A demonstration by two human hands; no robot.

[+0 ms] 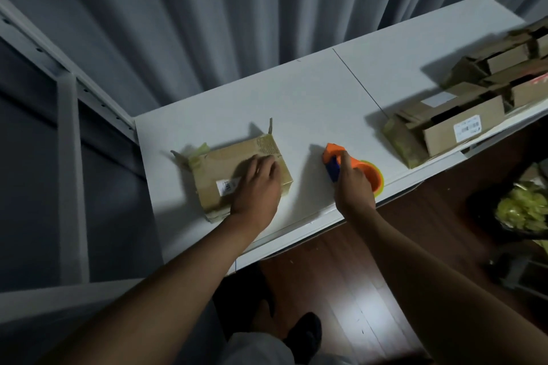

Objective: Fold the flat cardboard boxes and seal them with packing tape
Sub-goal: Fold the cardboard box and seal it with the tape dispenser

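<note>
A folded cardboard box with a white barcode label lies on the white table, tape ends sticking up at its far corners. My left hand presses flat on the box's top, fingers spread. To the right, an orange and blue tape dispenser with a yellow-green roll stands on the table near the front edge. My right hand grips its handle.
A row of several cardboard boxes with open flaps lies along the table's right end. Grey curtains hang behind. A white metal frame stands at the left. A dark bag of crumpled yellow-green tape sits at the right above the wooden floor.
</note>
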